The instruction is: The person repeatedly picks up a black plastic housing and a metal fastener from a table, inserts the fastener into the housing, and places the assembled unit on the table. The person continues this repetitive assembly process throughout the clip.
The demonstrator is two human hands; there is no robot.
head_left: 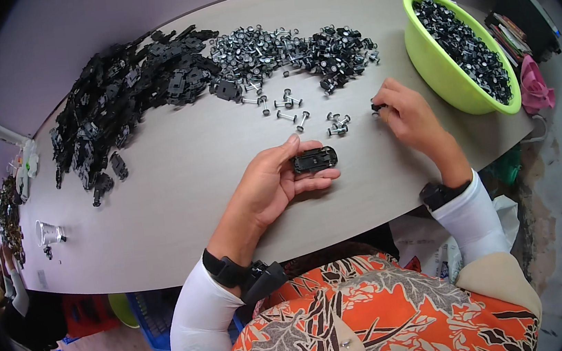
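Black toy car chassis point(314, 160) lies crosswise in the left hand point(270, 189) grip, long axis left-right; right hand point(407, 114), up to its right, pinches a small black wheel piece point(377, 106).

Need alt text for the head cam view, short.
A person's left hand holds a small black toy car chassis over a pale table while the right hand pinches a small black part. Beyond lie loose wheel axles, a heap of black chassis parts and a green bowl of wheels.
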